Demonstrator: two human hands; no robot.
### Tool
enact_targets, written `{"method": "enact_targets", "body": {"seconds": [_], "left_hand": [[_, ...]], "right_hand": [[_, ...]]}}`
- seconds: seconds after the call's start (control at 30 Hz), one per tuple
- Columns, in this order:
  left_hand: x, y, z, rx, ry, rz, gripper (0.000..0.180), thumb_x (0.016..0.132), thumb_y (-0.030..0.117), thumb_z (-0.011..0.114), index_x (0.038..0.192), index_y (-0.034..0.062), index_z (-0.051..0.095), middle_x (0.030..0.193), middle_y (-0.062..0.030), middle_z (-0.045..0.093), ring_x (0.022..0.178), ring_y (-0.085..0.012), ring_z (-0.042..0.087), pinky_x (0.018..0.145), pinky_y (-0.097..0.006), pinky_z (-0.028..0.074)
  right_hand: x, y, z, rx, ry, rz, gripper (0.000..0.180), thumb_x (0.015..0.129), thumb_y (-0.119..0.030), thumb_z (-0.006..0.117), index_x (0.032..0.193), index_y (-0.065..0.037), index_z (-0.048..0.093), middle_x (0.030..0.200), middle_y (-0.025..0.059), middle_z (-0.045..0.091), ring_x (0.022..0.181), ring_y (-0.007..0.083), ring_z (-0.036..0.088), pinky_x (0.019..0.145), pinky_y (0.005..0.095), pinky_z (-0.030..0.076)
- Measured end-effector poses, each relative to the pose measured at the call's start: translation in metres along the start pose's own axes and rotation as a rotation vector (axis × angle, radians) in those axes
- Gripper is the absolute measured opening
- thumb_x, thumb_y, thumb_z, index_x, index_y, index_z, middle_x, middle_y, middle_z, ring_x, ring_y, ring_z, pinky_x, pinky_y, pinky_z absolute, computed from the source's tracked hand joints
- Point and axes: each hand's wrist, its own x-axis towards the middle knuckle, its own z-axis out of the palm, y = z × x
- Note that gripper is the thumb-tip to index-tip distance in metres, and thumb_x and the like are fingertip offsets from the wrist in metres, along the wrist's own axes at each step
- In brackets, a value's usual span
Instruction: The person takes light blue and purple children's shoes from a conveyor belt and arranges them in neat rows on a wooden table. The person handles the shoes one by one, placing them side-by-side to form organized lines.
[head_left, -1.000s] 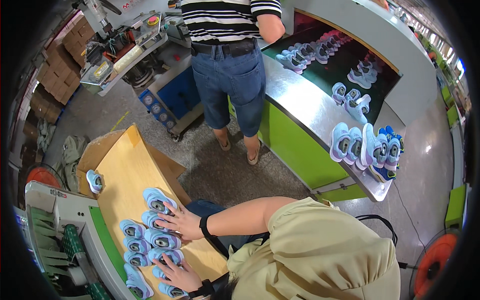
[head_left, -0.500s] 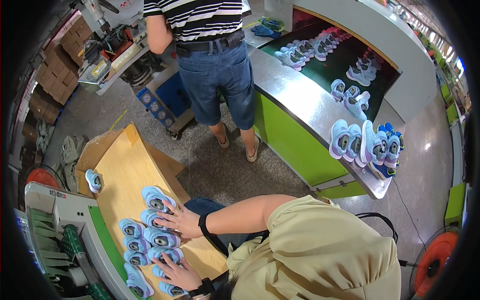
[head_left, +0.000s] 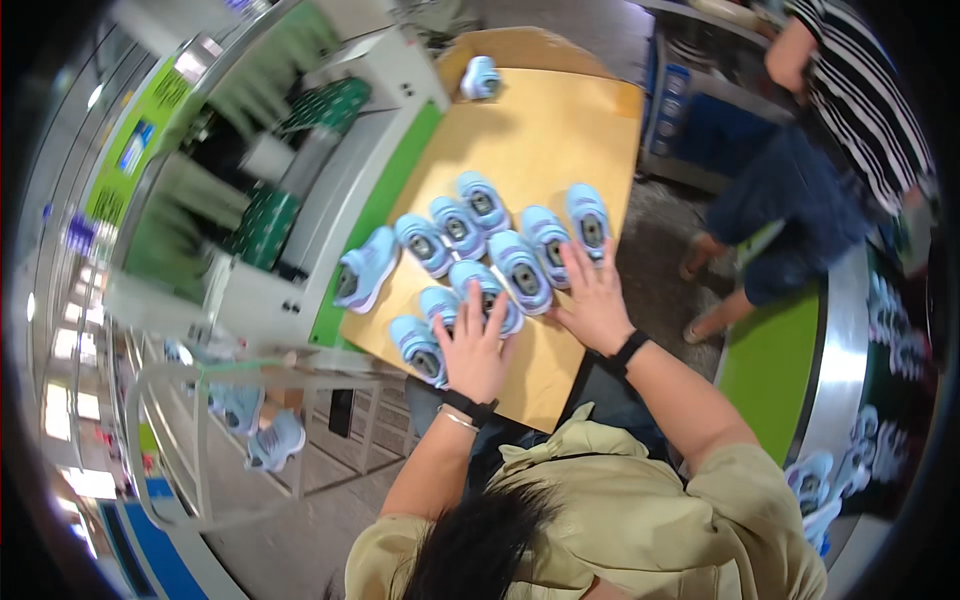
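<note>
From my remote post I record light-blue shoes [head_left: 510, 252] standing on a wood-coloured worktop [head_left: 530, 130]. The row nearest the person counts six, set side by side on a slant; a back row [head_left: 458, 228] of three stands just behind its middle. One shoe [head_left: 372, 268] sits at the left end, near the green strip [head_left: 385, 195] along the worktop's edge. A single shoe [head_left: 480, 78] stands well apart, at the far end.

I find the left hand [head_left: 475, 355] over the left half of the near row, palm down, fingers spread across the shoes there. The right hand [head_left: 597, 305] lies at the right half of that row, fingers partly spread with the tips at the two end shoes, thumb out to the side. How firmly either hand presses, I cannot tell. Each wrist carries a black band [head_left: 629, 350].

Left of the worktop I note a machine with green patterned rollers [head_left: 262, 230]. To the right, a person in a striped shirt [head_left: 865, 110] stands by a metal-edged counter [head_left: 828, 365]; more light-blue shoes [head_left: 812, 474] appear beside its edge, blurred.
</note>
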Motion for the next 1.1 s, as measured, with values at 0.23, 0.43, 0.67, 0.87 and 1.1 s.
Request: {"method": "enact_targets", "body": {"seconds": [0.23,0.43,0.67,0.87,1.1], "left_hand": [[-0.007,-0.001,0.002,-0.022,0.019,-0.009,0.068,0.086,0.029,0.075,0.148,0.0232,0.050,0.164,-0.0146,0.032,0.131,-0.0336,0.053,0.112,-0.067,0.026],[-0.007,0.000,0.003,-0.018,0.019,-0.014,0.065,0.087,0.030,0.074,0.148,0.0238,0.050,0.164,-0.0148,0.032,0.130,-0.0337,0.053,0.112,-0.067,0.024],[-0.005,0.001,0.003,-0.029,0.003,-0.016,0.065,0.088,0.030,0.073,0.148,0.0237,0.050,0.164,-0.0151,0.032,0.133,-0.0343,0.051,0.112,-0.068,0.024],[-0.003,0.003,0.000,-0.060,0.000,-0.084,0.068,0.088,0.036,0.074,0.150,0.0234,0.050,0.165,-0.0154,0.030,0.146,-0.0420,0.036,0.113,-0.072,0.020],[-0.004,0.005,0.000,-0.028,-0.067,-0.141,0.070,0.090,0.044,0.071,0.152,0.0208,0.048,0.164,-0.0202,0.029,0.146,-0.0401,0.037,0.112,-0.074,0.017]], "right_hand": [[-0.002,-0.006,-0.003,-0.013,-0.006,-0.041,0.104,0.078,-0.036,0.083,0.160,-0.007,0.025,0.163,0.0160,0.029,0.149,0.0572,0.012,0.116,0.0649,0.028],[-0.003,-0.004,-0.002,-0.011,0.016,-0.067,0.105,0.079,-0.036,0.083,0.160,-0.005,0.023,0.164,0.0160,0.029,0.149,0.0594,0.010,0.115,0.0662,0.029],[-0.001,0.000,0.000,-0.007,0.031,-0.078,0.105,0.079,-0.037,0.083,0.160,-0.006,0.023,0.164,0.0161,0.028,0.149,0.0594,0.010,0.116,0.0664,0.027],[-0.001,0.004,-0.021,-0.004,-0.056,-0.017,0.092,0.088,-0.038,0.076,0.160,-0.010,0.027,0.166,0.0179,0.023,0.153,0.0473,0.012,0.122,0.0623,0.013],[0.093,0.055,-0.036,0.289,0.192,-0.162,0.068,0.093,-0.029,0.070,0.150,-0.006,0.041,0.155,0.0237,0.038,0.145,0.0454,0.030,0.119,0.0558,0.025]]}}
